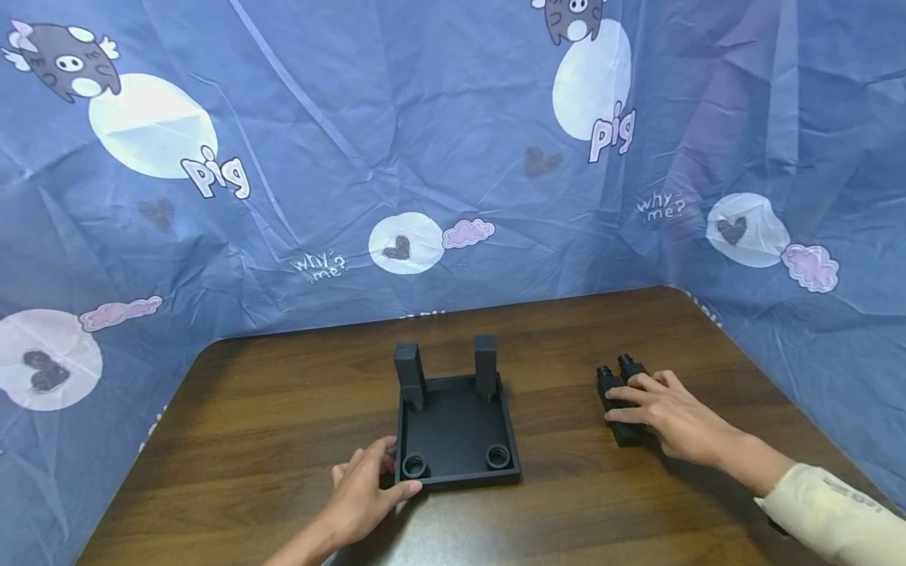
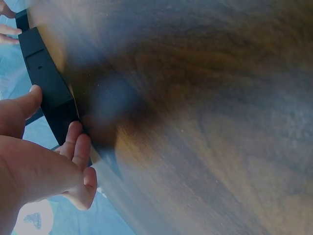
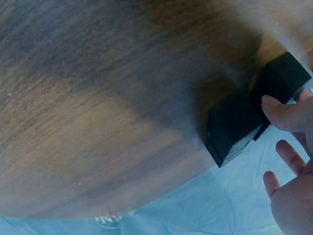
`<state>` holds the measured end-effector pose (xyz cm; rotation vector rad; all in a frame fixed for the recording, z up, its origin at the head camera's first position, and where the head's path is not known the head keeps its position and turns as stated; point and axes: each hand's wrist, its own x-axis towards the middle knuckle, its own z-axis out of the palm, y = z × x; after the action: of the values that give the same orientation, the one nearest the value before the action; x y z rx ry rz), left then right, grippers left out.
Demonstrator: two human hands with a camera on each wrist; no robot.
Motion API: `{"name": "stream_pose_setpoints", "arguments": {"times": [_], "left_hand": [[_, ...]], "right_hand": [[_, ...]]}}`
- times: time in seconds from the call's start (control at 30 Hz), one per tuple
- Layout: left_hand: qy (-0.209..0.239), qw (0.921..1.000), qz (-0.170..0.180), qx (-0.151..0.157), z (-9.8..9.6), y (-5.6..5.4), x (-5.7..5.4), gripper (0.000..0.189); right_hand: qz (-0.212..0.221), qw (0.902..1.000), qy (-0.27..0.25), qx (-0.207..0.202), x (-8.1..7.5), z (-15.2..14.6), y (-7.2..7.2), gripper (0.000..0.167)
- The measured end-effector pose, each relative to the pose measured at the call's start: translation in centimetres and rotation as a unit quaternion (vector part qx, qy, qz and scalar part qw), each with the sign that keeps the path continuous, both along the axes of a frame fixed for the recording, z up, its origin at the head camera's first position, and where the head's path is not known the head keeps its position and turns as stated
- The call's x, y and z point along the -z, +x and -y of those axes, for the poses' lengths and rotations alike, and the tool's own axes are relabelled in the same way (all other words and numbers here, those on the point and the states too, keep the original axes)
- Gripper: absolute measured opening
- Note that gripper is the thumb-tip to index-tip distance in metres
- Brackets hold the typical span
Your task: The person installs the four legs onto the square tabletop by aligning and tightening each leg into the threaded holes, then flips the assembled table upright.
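A black square tray-like panel (image 1: 453, 428) with a raised rim lies on the table. Two black square posts (image 1: 410, 365) stand upright at its far corners, and round ring sockets (image 1: 499, 456) show at its near corners. My left hand (image 1: 363, 489) grips the near left corner, thumb at the front rim and fingers along the left side. Over to the right, two loose black posts (image 1: 626, 434) with narrow threaded-looking ends lie side by side. My right hand (image 1: 671, 417) rests over them, fingers extended; in the right wrist view the thumb touches one post (image 3: 281, 81).
The brown wooden table (image 1: 283, 424) has rounded far corners. Blue printed cloth (image 1: 318, 157) hangs behind it and along the sides.
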<state>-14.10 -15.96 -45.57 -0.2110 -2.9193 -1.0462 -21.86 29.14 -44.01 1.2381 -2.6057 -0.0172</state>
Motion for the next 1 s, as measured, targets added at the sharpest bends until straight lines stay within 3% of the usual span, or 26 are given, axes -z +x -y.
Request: {"name": "stream_pose_setpoints", "arguments": {"times": [0.37,0.6,1.0], "left_hand": [[-0.002,1.0,0.006,-0.005,0.04,0.05,-0.12,0.07],[-0.001,0.9998,0.019,-0.007,0.0,0.0,-0.22,0.069],[0.004,1.0,0.008,-0.005,0.02,0.04,-0.05,0.069]], "right_hand": [[-0.017,0.9992,0.028,-0.023,0.51,0.76,-0.36,0.058],[-0.024,0.9986,0.03,-0.035,0.75,0.88,-0.41,0.058],[-0.03,0.9975,0.021,-0.06,0.92,0.88,-0.71,0.058]]}}
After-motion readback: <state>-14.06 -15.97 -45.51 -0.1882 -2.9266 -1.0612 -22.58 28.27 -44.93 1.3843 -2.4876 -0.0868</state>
